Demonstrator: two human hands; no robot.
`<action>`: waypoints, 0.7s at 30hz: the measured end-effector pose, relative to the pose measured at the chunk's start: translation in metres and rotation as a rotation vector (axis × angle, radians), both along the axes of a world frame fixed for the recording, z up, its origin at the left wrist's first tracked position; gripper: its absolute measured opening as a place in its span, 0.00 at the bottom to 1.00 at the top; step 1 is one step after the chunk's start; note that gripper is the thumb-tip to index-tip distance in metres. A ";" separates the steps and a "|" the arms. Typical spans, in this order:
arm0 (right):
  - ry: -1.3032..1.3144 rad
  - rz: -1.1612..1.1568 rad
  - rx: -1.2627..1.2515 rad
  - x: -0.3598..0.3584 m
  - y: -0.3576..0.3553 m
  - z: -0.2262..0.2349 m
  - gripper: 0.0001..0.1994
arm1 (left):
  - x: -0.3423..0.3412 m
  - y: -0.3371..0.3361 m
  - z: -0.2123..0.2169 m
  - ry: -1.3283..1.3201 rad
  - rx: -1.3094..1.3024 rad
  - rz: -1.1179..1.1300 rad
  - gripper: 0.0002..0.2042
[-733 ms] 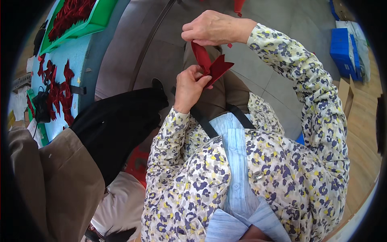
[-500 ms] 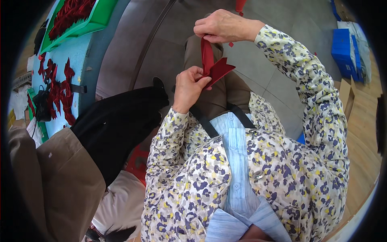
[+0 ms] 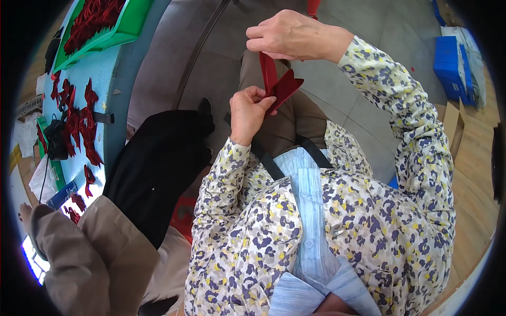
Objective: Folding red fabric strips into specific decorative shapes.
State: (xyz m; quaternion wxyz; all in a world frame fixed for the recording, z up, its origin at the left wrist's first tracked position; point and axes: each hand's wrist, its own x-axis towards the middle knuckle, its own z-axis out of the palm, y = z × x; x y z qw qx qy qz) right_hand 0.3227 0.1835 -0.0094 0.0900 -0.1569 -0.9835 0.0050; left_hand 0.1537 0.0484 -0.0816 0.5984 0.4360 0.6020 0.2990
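A dark red ribbon (image 3: 285, 88) with notched ends is stretched between my two hands, above my lap. My left hand (image 3: 247, 114) is closed, pinching the ribbon's folded part between thumb and fingers. Farther up, my right hand (image 3: 293, 36) grips the ribbon's upper length, its fingers curled over it. The ribbon runs upright between the hands, and its notched tails point to the right. The right fingertips are partly hidden behind the back of that hand.
On the left, a light blue table (image 3: 108, 79) holds several red bows (image 3: 88, 124) and a green tray (image 3: 138, 21) piled with more. A co-worker in a brown sleeve (image 3: 118, 231) sits close at my left. Blue boxes (image 3: 448, 68) stand at the right.
My right hand has shifted slightly left and turned, still gripping the ribbon. The ribbon's tails have tilted upward a little. The co-worker's arm has moved, uncovering more bows on the table.
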 end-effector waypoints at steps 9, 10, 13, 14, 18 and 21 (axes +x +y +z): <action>0.184 0.018 0.234 -0.022 -0.032 0.028 0.06 | -0.030 0.011 0.010 -0.084 -0.008 0.145 0.06; 0.205 0.009 0.236 -0.027 -0.038 0.031 0.06 | -0.036 0.012 0.010 -0.091 -0.011 0.159 0.06; 0.227 0.009 0.268 -0.043 -0.054 0.040 0.06 | -0.053 0.011 0.015 -0.108 -0.002 0.205 0.06; 0.223 -0.001 0.298 -0.046 -0.059 0.041 0.06 | -0.056 0.012 0.015 -0.123 0.005 0.220 0.06; 0.227 -0.034 0.333 -0.058 -0.078 0.042 0.07 | -0.071 0.010 0.021 -0.099 0.049 0.228 0.06; 0.260 -0.058 0.338 -0.062 -0.093 0.038 0.08 | -0.079 0.009 0.019 -0.043 0.098 0.209 0.05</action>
